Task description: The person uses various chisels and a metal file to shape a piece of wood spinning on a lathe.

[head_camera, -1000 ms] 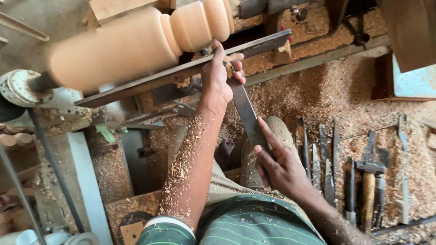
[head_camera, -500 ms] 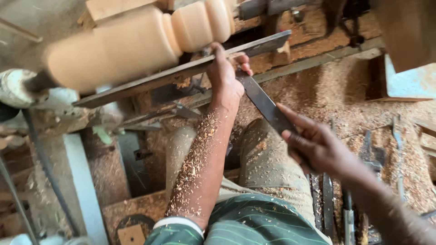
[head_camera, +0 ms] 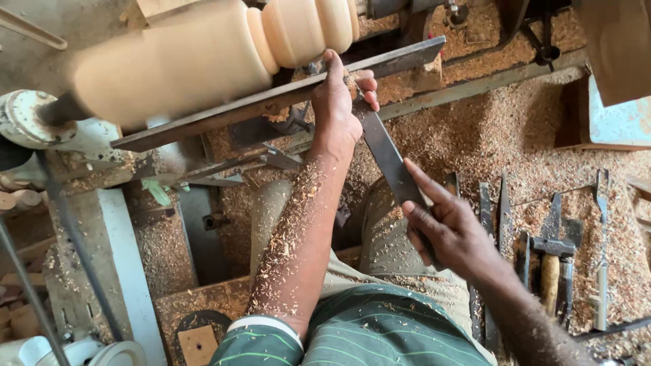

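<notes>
A pale turned wooden piece (head_camera: 203, 57) with rounded beads spins on a lathe at the top. A dark metal tool rest bar (head_camera: 271, 102) runs beneath it. My left hand (head_camera: 339, 108) presses the front end of a long flat steel chisel (head_camera: 386, 159) onto that bar, close to the beads. My right hand (head_camera: 451, 227) grips the chisel's rear end, lower right. Wood chips cling to my left forearm.
Sawdust (head_camera: 502, 129) covers the bench at the right. Several chisels and a hammer (head_camera: 549, 257) lie in a row at the right. The lathe headstock (head_camera: 27, 122) stands at the left, with a white frame post (head_camera: 122, 271) below it.
My right hand has drifted back and forth along the chisel's rear end. My left hand stays on the tool rest; the view has shifted slightly.
</notes>
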